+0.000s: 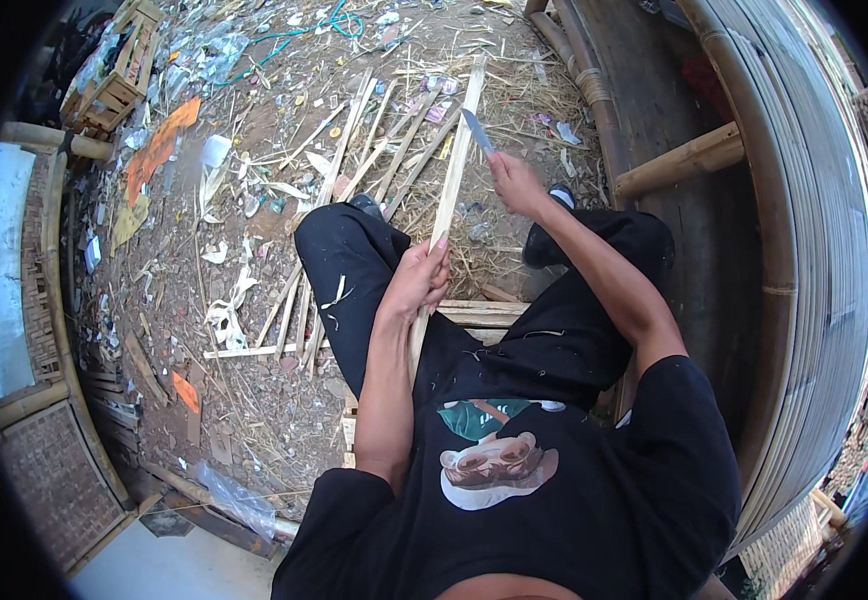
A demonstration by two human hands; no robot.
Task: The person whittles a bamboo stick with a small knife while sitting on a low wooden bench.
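Note:
Between my legs a long, pale bamboo strip (460, 150) slants up and away from my lap. My left hand (422, 275) is wrapped round its lower part, and the near end runs down against my left thigh. My right hand (516, 184) grips a knife, its handle mostly hidden in the fist. The grey knife blade (476, 130) points up and to the left, lying at or just over the strip's right edge; whether it touches, I cannot tell. Small pale shavings (336, 292) are scattered on my black trousers.
Several more bamboo strips (406, 150) lie on the littered ground beyond my left knee. A wooden crate (119, 70) stands at the far left. Close on my right runs a bamboo frame (689, 160) with slatted panels. Orange scraps (162, 145) and plastic litter the ground at left.

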